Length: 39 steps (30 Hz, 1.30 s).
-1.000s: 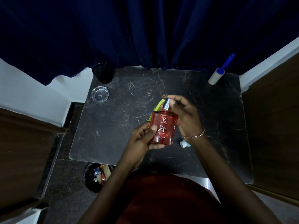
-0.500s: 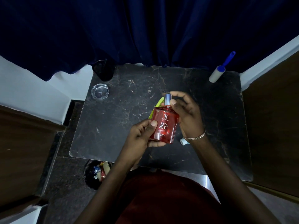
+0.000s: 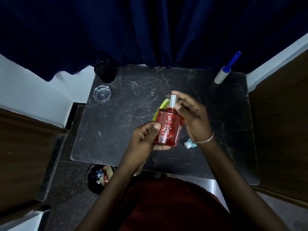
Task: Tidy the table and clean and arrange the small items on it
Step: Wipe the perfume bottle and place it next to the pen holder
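Note:
A red perfume bottle (image 3: 168, 129) with a silver cap is held above the middle of the black marble table (image 3: 116, 127). My left hand (image 3: 146, 139) grips its lower left side, thumb on the label. My right hand (image 3: 193, 117) wraps the bottle's right side, with its fingers around the silver cap. Behind the bottle a green comb (image 3: 162, 105) lies on the table, mostly hidden. A small pale blue bottle (image 3: 189, 143) with a white cap lies under my right wrist.
A glass ashtray (image 3: 101, 96) and a black cup (image 3: 105, 71) stand at the table's back left. A lint roller (image 3: 223, 75) with a blue handle lies at the back right. A black bin (image 3: 100, 179) with wrappers sits on the floor, front left. Dark blue curtain behind.
Both hands have lifted the perfume bottle slightly up and away, and the bottle now stands more upright. My right fingers stay at the cap.

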Tool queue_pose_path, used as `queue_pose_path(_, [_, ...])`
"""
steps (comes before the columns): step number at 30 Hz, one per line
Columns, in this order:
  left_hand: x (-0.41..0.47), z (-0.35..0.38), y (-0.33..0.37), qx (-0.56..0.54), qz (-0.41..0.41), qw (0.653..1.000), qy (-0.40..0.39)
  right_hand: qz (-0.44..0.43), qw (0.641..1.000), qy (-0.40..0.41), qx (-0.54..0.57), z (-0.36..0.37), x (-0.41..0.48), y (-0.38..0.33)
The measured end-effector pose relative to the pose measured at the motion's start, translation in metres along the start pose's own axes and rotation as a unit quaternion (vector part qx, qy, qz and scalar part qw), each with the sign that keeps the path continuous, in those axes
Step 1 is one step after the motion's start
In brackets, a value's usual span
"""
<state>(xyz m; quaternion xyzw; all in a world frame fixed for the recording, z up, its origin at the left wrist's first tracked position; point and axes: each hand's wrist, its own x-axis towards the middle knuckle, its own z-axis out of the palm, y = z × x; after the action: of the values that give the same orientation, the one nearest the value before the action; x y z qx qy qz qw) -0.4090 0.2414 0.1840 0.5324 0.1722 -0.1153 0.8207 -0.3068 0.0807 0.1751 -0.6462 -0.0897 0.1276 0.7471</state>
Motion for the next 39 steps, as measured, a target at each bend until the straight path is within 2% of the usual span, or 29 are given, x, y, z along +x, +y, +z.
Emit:
queue_pose_path(6, [0.0, 0.011, -0.003, -0.005, 0.028, 0.999, 0.017, -0.048, 0.998, 0.02, -0.034, 0.002, -0.002, -0.004])
queue_pose_path(11, [0.001, 0.019, -0.003, -0.013, 0.05, 0.998, 0.03, -0.074, 0.992, 0.081, -0.064, 0.011, 0.0, -0.005])
queue_pose_path(15, [0.002, 0.013, -0.003, -0.015, 0.056, 0.997, 0.04, -0.082, 0.992, 0.076, -0.061, 0.018, 0.005, -0.002])
queue_pose_path(20, [0.005, -0.006, -0.002, -0.004, 0.066, 0.996, 0.056, -0.044, 0.997, 0.025, -0.052, 0.026, 0.013, 0.002])
queue_pose_path(24, [0.016, -0.033, 0.007, 0.006, 0.067, 0.995, 0.08, 0.05, 0.997, -0.03, -0.048, 0.034, 0.021, 0.006])
queue_pose_path(27, [0.029, -0.055, 0.014, 0.03, 0.069, 0.994, 0.085, 0.079, 0.985, -0.116, -0.104, 0.04, 0.039, 0.007])
queue_pose_path(29, [0.043, -0.072, 0.019, 0.056, 0.067, 0.992, 0.086, 0.09, 0.973, -0.143, -0.158, 0.049, 0.057, 0.009])
queue_pose_path(35, [0.111, -0.126, 0.031, 0.185, 0.086, 0.971, 0.122, 0.094, 0.96, -0.116, -0.237, 0.087, 0.118, 0.035])
queue_pose_path(39, [0.175, -0.166, 0.029, 0.269, 0.129, 0.944, 0.138, 0.073, 0.96, -0.074, -0.262, 0.104, 0.17, 0.082])
